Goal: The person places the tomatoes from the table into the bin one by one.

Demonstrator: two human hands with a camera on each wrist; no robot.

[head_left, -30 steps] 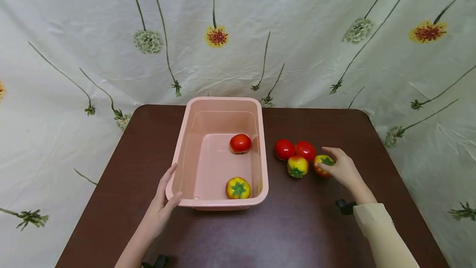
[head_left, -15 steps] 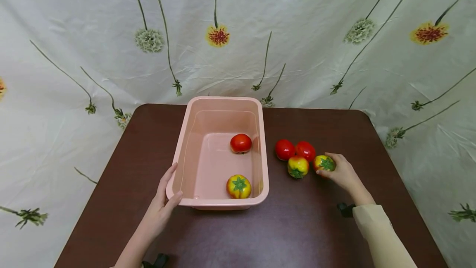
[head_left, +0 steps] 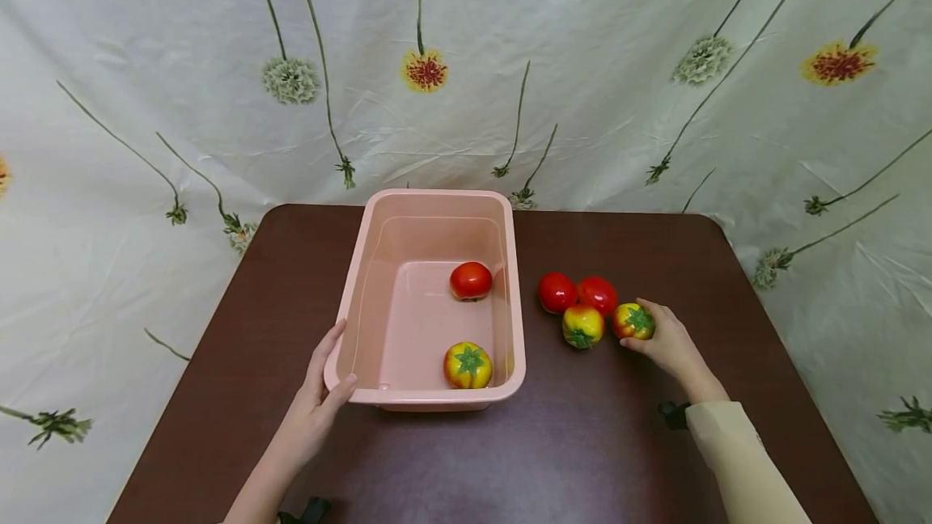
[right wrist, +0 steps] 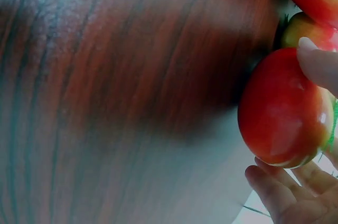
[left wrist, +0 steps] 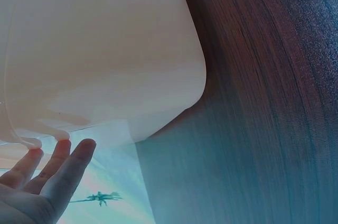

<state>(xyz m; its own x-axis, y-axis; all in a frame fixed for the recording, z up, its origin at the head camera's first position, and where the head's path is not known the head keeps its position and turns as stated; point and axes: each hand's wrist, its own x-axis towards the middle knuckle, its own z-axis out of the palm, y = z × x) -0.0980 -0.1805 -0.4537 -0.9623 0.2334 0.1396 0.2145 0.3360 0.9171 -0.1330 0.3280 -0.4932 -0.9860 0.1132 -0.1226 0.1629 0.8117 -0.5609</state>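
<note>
My left hand (head_left: pixel 320 399) holds the near left corner of a pink plastic tub (head_left: pixel 364 265), thumb over the rim. In the left wrist view its fingertips (left wrist: pixel 84 147) meet the tub's outer wall. To the tub's right, my right hand (head_left: pixel 671 344) grips a glossy red-and-yellow tomato (head_left: pixel 632 320) with a green star-shaped top. The right wrist view shows this tomato's red side (right wrist: pixel 280 108) between thumb and fingers. Beside it sit two red tomatoes, one farther left (head_left: pixel 557 293) and one nearer (head_left: pixel 598 296), and another red-and-yellow tomato (head_left: pixel 583 326).
Inside the tub lie a red tomato (head_left: pixel 471 281) and a red-and-yellow one (head_left: pixel 468 365). Everything stands on a dark brown wooden table (head_left: pixel 553 451) with rounded far corners. A white flower-patterned cloth (head_left: pixel 612 39) hangs behind and at both sides.
My right hand's fingers have closed on the red-and-yellow tomato, which sits slightly farther left and is turned a little. My left hand and the tub stay in place.
</note>
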